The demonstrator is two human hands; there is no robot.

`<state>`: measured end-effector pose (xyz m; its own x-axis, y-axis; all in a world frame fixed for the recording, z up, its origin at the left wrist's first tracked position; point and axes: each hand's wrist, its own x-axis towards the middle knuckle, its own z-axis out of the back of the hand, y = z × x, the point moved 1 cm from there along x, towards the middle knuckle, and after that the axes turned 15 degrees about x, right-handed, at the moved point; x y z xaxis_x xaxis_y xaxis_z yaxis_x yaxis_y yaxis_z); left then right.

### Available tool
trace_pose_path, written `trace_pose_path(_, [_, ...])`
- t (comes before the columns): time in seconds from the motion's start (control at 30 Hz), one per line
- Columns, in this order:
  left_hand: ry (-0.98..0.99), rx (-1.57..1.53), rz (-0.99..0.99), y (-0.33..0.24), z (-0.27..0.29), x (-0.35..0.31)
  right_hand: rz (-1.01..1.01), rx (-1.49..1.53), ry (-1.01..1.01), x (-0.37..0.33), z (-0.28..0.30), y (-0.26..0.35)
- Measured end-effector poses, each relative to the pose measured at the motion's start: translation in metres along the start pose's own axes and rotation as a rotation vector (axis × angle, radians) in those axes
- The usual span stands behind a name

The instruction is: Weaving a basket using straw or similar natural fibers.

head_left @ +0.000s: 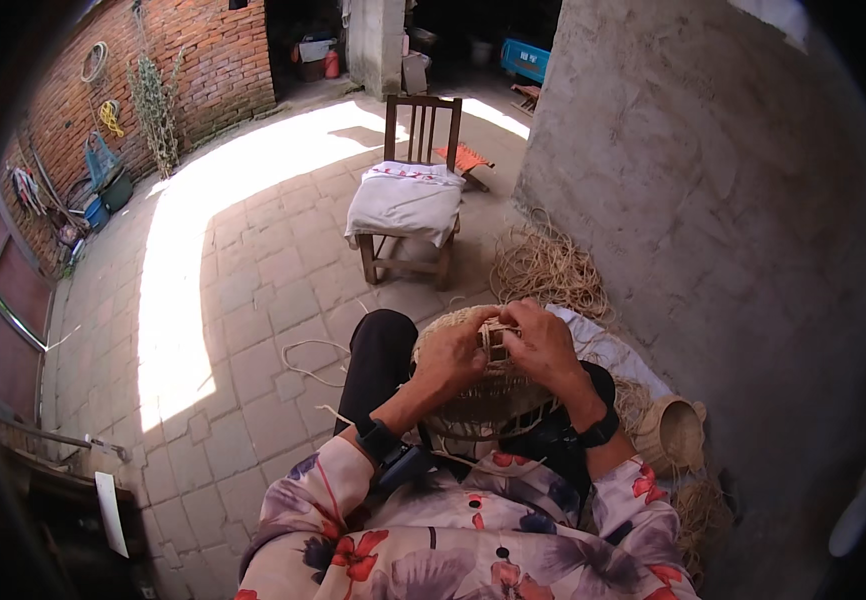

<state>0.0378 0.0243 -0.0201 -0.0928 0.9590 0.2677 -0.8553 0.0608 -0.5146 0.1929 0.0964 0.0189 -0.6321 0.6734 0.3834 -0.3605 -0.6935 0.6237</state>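
A round woven basket [488, 408] of tan cord or straw rests on my lap, with open gaps along its near side. My left hand [453, 352] grips its upper left part, fingertips bent in at the rim. On the other side my right hand [543, 345] is closed at the same spot, thumb and fingers pinched on the weave beside a small opening. Any single strand between the fingertips is too small to make out. A loose strand [313, 343] trails off to the left over the paving.
A wooden chair [423, 130] with a white cloth [405, 200] on its seat stands ahead. Heaped tan cord [545, 272] lies by the grey wall [713, 180] at right. Near my right elbow sits another woven basket [675, 436] on its side. Far left is a brick wall [208, 65].
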Motion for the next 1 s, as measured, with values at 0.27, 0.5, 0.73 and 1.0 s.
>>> trace_pose_path(0.27, [0.111, -1.052, 0.108, 0.014, 0.018, -0.019, -0.198, 0.377, -0.283, -0.013, 0.039, 0.002])
trace_pose_path(0.5, [0.220, -0.219, 0.094, 0.076, 0.059, -0.035, -0.208, 0.536, -0.269, -0.015, 0.039, -0.002])
trace_pose_path(0.73, [0.036, 0.009, 0.203, 0.135, 0.062, -0.061, -0.191, 0.556, -0.278, -0.013, 0.036, -0.004])
trace_pose_path(1.0, [-0.178, 0.404, 0.785, 0.300, 0.121, -0.156, -0.341, 0.425, -0.477, -0.066, 0.088, -0.066])
